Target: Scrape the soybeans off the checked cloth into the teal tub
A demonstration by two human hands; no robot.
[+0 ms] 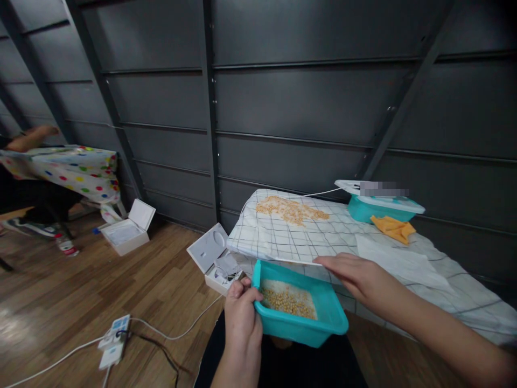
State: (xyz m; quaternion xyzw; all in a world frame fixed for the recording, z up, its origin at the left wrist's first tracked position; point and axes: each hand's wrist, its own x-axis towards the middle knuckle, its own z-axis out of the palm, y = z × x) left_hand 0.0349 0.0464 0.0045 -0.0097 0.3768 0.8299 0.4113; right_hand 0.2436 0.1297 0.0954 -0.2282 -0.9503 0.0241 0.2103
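My left hand point(243, 318) grips the left end of a teal plastic bin point(301, 328), thumb over the rim and fingers wrapped outside. The bin is tilted above my lap, by the table's front edge. Inside it lie yellow soybean-like beans point(288, 302) and white grains point(291, 288). My right hand point(357, 275) reaches in from the right over the bin's far rim, palm down with fingers stretched out together. A thin white edge meets its fingertips; I cannot tell whether it is cloth or something separate. More beans point(291, 209) with white grains are spread on the checked tablecloth point(278, 240).
A lidded teal box point(363, 207), an orange cloth point(393, 229) and a white sheet point(399, 261) lie on the table. Open white boxes point(216, 253), a power strip point(115, 339), cables and a bottle point(67, 245) are on the floor. Another person's arm point(34, 138) shows far left.
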